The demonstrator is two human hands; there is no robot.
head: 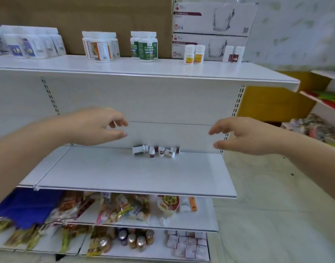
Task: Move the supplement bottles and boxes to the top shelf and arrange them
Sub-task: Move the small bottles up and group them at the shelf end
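Several small white supplement bottles [156, 150] lie tumbled at the back of the middle shelf [125, 175]. On the top shelf [144, 70] stand groups of bottles: blue-labelled ones [30, 45] at the left, orange-labelled ones [100, 47], green-labelled ones [144, 47], two small yellow-labelled ones [194, 54] and two small dark-red-labelled ones [233, 54]. My left hand [94, 126] and my right hand [244, 135] hover in the air in front of the middle shelf, above and to either side of the tumbled bottles. Both hold nothing, fingers loosely curved.
Two white glass-mug cartons [212, 31] are stacked at the back right of the top shelf, before brown cardboard [87, 14]. Snack packets [125, 207] fill the shelf below; jars [132, 240] and small boxes [187, 245] sit lower. Another rack [326, 99] stands at the right.
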